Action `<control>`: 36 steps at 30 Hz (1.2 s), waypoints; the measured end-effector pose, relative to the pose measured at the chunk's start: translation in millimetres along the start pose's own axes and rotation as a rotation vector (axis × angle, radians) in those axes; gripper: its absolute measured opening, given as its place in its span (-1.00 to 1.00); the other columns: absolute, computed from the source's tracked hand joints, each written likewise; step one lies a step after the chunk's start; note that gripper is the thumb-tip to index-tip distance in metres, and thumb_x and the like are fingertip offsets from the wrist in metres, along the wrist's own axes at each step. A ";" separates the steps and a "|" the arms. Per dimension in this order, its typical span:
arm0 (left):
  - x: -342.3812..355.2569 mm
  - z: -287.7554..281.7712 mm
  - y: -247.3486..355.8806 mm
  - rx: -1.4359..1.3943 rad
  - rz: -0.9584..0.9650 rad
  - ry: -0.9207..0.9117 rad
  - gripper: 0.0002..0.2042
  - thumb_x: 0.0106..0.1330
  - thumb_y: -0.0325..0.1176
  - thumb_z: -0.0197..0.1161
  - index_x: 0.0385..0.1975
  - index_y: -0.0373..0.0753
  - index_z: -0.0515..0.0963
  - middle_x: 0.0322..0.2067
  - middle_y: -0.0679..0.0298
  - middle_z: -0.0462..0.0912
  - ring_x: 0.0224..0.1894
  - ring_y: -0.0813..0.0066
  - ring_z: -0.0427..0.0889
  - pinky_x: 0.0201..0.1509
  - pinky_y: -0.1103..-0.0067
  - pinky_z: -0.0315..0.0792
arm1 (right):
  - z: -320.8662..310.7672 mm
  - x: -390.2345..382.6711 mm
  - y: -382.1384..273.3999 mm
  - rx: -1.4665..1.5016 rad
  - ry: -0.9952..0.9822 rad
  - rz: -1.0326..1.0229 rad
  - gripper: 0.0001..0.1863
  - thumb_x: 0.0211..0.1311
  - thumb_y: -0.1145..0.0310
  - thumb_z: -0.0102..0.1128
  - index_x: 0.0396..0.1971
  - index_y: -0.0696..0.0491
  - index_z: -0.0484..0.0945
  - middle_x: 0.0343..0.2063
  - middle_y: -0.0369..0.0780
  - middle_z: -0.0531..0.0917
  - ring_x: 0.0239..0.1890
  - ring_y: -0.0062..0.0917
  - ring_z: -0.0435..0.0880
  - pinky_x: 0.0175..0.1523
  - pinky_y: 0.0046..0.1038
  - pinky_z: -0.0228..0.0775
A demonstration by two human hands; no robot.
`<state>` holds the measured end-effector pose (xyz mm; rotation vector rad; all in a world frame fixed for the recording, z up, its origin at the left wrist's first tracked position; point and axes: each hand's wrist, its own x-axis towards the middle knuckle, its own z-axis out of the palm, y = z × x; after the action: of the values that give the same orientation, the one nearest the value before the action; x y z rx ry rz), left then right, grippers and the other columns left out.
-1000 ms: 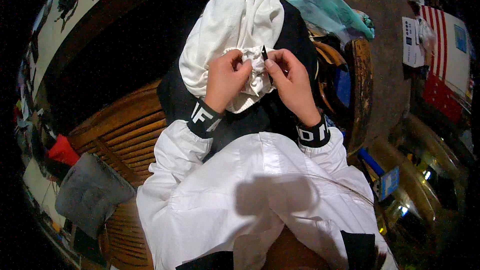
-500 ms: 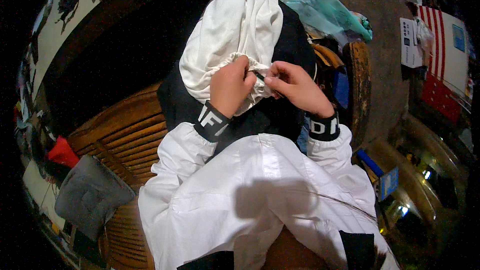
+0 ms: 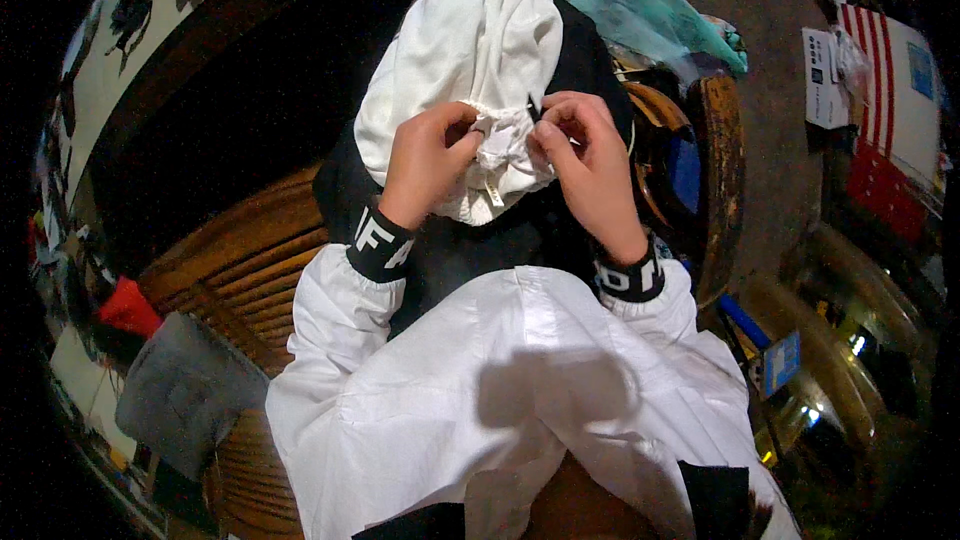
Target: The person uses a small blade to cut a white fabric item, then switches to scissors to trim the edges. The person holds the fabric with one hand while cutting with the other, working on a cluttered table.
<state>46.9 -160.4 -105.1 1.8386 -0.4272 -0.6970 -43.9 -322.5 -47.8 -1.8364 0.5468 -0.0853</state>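
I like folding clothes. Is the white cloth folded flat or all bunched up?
Bunched up. The white cloth puckers into gathers where the left hand and right hand pinch it.

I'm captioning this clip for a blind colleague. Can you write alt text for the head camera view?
Seen from above, a person's left hand and right hand pinch a bunched fold of white cloth held over a black garment. Both arms wear white sleeves with black cuffs, and a wooden slatted seat lies to the left.

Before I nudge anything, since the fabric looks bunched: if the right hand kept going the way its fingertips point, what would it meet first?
The right hand points left, into the gathered white cloth it pinches; just beyond are the left hand fingers, though depth is unclear.
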 end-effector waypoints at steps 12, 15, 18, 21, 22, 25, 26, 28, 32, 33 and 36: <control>-6.4 13.2 8.9 -0.045 -0.053 -0.037 -0.84 0.11 -0.44 0.23 -0.40 -0.36 0.43 -0.59 0.10 0.53 -0.56 0.35 0.53 -0.45 0.53 0.37 | 40.9 -18.0 -11.7 0.746 0.108 0.344 -0.82 0.38 0.37 -0.06 -0.19 0.16 0.43 -0.29 -0.28 0.53 -0.28 -0.65 0.47 -0.10 -0.60 0.32; -7.8 8.6 5.0 -0.057 -0.052 -0.066 -0.84 0.12 -0.44 0.23 -0.42 -0.36 0.41 -0.61 0.15 0.48 -0.58 0.44 0.47 -0.46 0.57 0.34 | 35.3 -5.5 -16.6 0.990 0.045 0.397 -0.82 0.39 0.38 -0.08 -0.18 0.17 0.43 -0.21 -0.24 0.56 -0.23 -0.64 0.49 -0.11 -0.61 0.35; -7.0 4.0 3.2 -0.111 -0.074 -0.066 -0.85 0.12 -0.46 0.21 -0.43 -0.34 0.39 -0.61 0.23 0.44 -0.57 0.55 0.40 -0.47 0.62 0.31 | 35.4 0.6 -6.6 1.035 0.028 0.386 -0.83 0.40 0.37 -0.10 -0.18 0.16 0.40 -0.12 -0.19 0.54 -0.10 -0.58 0.49 -0.07 -0.55 0.38; -9.3 2.9 0.2 -0.165 -0.108 0.023 -0.88 0.11 -0.49 0.20 -0.43 -0.33 0.40 -0.56 0.31 0.44 -0.53 0.62 0.38 -0.45 0.66 0.30 | 32.3 2.5 -0.1 1.028 0.078 0.371 -0.84 0.41 0.36 -0.13 -0.20 0.13 0.35 -0.01 -0.14 0.48 0.12 -0.48 0.43 0.08 -0.36 0.42; -9.9 4.0 -0.8 -0.194 -0.116 0.032 -0.88 0.11 -0.49 0.20 -0.42 -0.33 0.40 -0.57 0.31 0.44 -0.53 0.63 0.38 -0.46 0.66 0.30 | 32.7 2.3 0.7 1.024 0.093 0.380 -0.85 0.41 0.36 -0.13 -0.20 0.13 0.35 -0.01 -0.13 0.48 0.11 -0.48 0.44 0.09 -0.36 0.42; -10.7 6.0 -4.4 -0.232 -0.111 0.031 -0.90 0.14 -0.49 0.19 -0.40 -0.32 0.42 -0.58 0.34 0.44 -0.56 0.66 0.39 -0.50 0.67 0.29 | 34.7 1.4 -0.3 1.036 0.130 0.385 -0.85 0.40 0.37 -0.11 -0.19 0.14 0.37 -0.06 -0.15 0.50 0.01 -0.50 0.48 0.06 -0.40 0.41; -9.0 6.0 -7.6 -0.212 -0.091 0.015 -0.91 0.18 -0.48 0.19 -0.39 -0.32 0.43 -0.59 0.37 0.45 -0.58 0.70 0.40 -0.54 0.68 0.29 | 35.2 1.5 -2.5 1.058 0.137 0.371 -0.84 0.39 0.38 -0.09 -0.17 0.15 0.38 -0.09 -0.17 0.52 -0.07 -0.53 0.52 0.00 -0.46 0.42; -3.9 7.4 -11.0 -0.128 -0.031 0.008 -0.91 0.22 -0.47 0.19 -0.36 -0.33 0.46 -0.61 0.38 0.47 -0.61 0.72 0.42 -0.59 0.68 0.29 | 35.9 1.3 -3.6 1.057 0.138 0.337 -0.84 0.38 0.40 -0.05 -0.17 0.16 0.40 -0.16 -0.21 0.54 -0.18 -0.58 0.55 -0.08 -0.54 0.41; 7.3 16.1 -7.2 0.031 -0.025 0.017 -0.85 0.21 -0.41 0.19 -0.33 -0.37 0.53 -0.61 0.24 0.54 -0.64 0.55 0.49 -0.57 0.59 0.34 | 35.5 -1.7 7.5 0.750 0.153 0.224 -0.87 0.34 0.41 0.02 -0.24 0.16 0.44 -0.29 -0.29 0.54 -0.30 -0.69 0.50 -0.18 -0.61 0.35; 9.0 16.8 -6.1 0.038 -0.031 0.041 -0.86 0.18 -0.41 0.18 -0.37 -0.37 0.54 -0.59 0.15 0.57 -0.61 0.44 0.54 -0.53 0.54 0.37 | 35.2 -2.4 10.1 0.618 0.164 0.188 -0.88 0.32 0.42 0.04 -0.26 0.16 0.44 -0.32 -0.31 0.54 -0.32 -0.72 0.47 -0.20 -0.63 0.34; 8.5 13.8 -0.4 -0.040 -0.117 0.028 -0.86 0.19 -0.41 0.15 -0.42 -0.37 0.53 -0.61 0.11 0.58 -0.62 0.40 0.57 -0.52 0.52 0.38 | 33.7 -6.8 12.4 0.390 0.071 0.167 -0.91 0.28 0.45 0.07 -0.32 0.16 0.45 -0.40 -0.36 0.51 -0.36 -0.76 0.42 -0.23 -0.65 0.30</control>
<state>44.5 -175.3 -111.2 1.8447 -0.2874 -0.7530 -43.0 -292.8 -69.1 -1.4083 0.6799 -0.1353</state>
